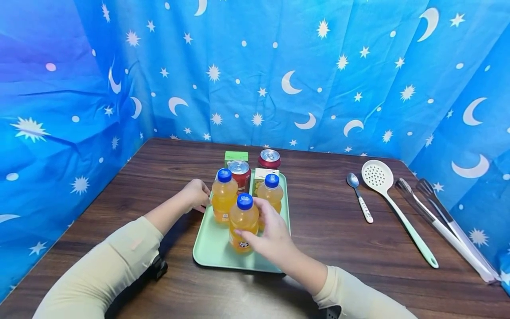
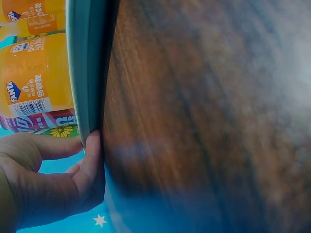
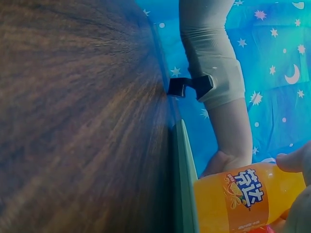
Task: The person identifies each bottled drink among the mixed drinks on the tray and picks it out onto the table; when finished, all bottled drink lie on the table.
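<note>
Two bottles (image 1: 224, 199) are already stood on the tray (image 1: 209, 248), its rim pinched by the left fingers (image 2: 91, 158), while the front bottle (image 1: 242, 221), clamped by the right fingers (image 1: 264, 209) at the near end, is seemingly left to be released.

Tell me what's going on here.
A person's right hand grips an orange drink bottle at the near end of a green tray, while the left hand pinches the tray's left rim. Two more bottles stand behind that bottle, with cans and cartons farther back. A spoon, a skimmer and tongs lie to the right.
</note>
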